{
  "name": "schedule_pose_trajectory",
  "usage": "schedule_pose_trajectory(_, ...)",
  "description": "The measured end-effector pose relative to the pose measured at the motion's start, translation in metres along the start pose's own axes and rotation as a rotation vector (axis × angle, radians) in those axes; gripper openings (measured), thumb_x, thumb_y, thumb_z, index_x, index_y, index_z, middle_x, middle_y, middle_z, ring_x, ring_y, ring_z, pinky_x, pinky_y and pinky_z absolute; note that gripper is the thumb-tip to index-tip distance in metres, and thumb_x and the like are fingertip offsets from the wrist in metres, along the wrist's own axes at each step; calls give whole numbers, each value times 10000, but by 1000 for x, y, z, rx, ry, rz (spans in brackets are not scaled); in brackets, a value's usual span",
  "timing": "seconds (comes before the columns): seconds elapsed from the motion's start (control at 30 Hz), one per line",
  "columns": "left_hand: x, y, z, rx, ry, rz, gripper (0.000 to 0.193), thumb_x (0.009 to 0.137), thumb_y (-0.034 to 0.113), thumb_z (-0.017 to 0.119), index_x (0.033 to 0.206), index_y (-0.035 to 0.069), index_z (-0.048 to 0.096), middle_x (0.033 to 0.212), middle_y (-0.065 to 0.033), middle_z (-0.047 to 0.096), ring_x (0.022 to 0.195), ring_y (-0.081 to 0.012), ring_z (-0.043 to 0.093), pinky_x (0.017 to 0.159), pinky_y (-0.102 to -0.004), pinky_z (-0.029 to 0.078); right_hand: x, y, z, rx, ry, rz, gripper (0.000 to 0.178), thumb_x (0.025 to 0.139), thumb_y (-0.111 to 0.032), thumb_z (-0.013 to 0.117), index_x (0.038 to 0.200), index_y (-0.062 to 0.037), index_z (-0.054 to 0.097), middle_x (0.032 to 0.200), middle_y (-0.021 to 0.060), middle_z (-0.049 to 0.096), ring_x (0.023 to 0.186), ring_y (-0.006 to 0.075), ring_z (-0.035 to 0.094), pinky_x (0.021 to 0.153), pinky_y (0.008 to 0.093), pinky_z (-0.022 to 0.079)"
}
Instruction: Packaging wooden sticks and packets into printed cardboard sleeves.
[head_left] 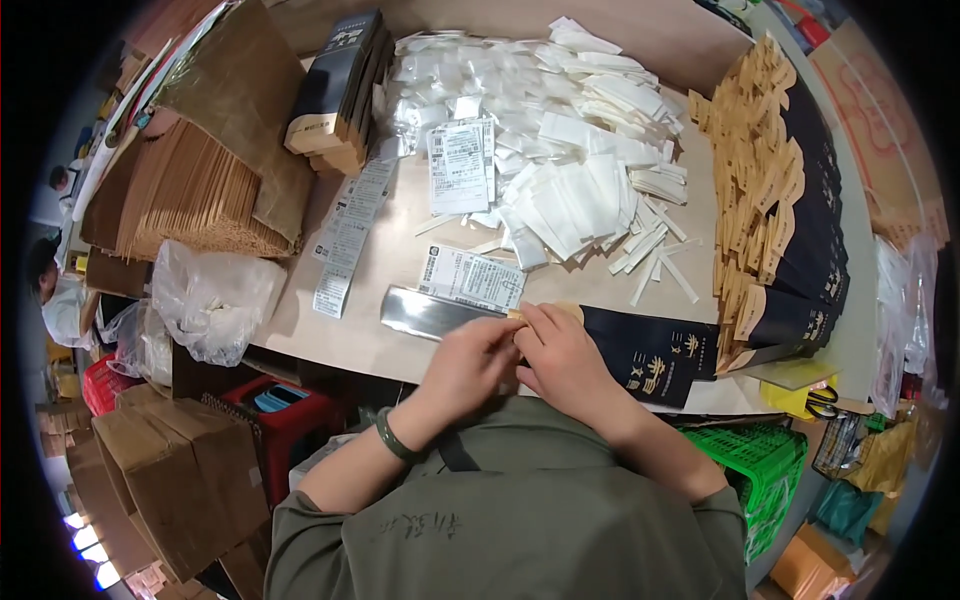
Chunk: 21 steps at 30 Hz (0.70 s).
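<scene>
My left hand (468, 362) is closed, its fingertips meeting my right hand at the tan end of a flat black paper sleeve (650, 352). What it pinches is hidden. My right hand (565, 358) is closed on that end of the sleeve, which lies along the table's front edge to the right. A shiny silver strip (420, 312) sticks out to the left from behind my left hand. Just beyond it lies a printed label sheet (470, 277). Farther back are more label sheets (460, 168) and a long label strip (355, 235).
Clear packets (440, 75) and white paper slips (575, 205) cover the table's back. Black-and-tan sleeves (765, 190) are piled right; others (340, 85) are stacked back left, beside a carton of brown sheets (200, 190). Scissors (822, 402) lie at the right edge, near a green crate (750, 465).
</scene>
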<state>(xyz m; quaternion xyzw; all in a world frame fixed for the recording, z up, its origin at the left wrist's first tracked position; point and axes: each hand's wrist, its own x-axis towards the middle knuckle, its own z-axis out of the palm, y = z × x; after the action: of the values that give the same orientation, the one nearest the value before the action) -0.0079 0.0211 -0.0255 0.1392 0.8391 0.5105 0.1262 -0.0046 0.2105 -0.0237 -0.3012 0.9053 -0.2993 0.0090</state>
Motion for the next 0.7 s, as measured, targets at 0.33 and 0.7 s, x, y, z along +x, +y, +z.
schedule_pose_trajectory(0.33, 1, 13, -67, 637, 0, 165, 444, 643, 203, 822, 991, 67, 583, 842, -92, 593, 795, -275, 608, 755, -391, 497, 9, -1, -135, -268, -72, -55, 90, 777, -120, 656, 840, -78, 607, 805, 106, 582, 693, 280, 576, 618, 396, 471)
schedule_pose_trajectory(0.7, 5, 41, 4, -79, -470, 283, 468, 741, 191, 795, 1112, 13, 572, 976, -140, 627, 912, -195, 608, 803, -312, 495, -23, 40, -35, -133, -64, -67, 337, 719, -250, 765, 909, -3, 639, 1304, 227, 509, 1178, 386, 503, 959, 459, 415)
